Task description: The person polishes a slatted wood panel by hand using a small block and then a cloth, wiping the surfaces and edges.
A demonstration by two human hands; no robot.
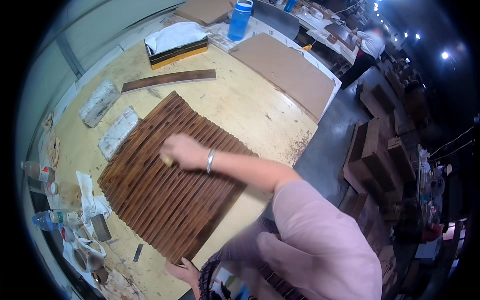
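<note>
A brown ribbed wooden panel point(165, 195) lies at a slant across the pale worktable point(260, 100). My right hand point(185, 151), with a silver bracelet on its wrist, is over the panel's upper middle. Its fingers are closed around a small yellowish pad point(168, 160) pressed to the ribs; the pad is mostly hidden and blurred. At the panel's near corner my left hand point(184, 271) grips the edge, thumb raised against the end of the ribs. Some of its fingers are hidden.
Two whitish blocks point(118, 132) sit by the panel's left side, one touching it. Beyond are a wooden strip point(170, 80), a cloth-topped box point(178, 52), a cardboard sheet point(285, 72) and a blue bottle point(240, 22). Bottles point(57, 218) and rags line the left edge. Another person point(370, 45) stands far right.
</note>
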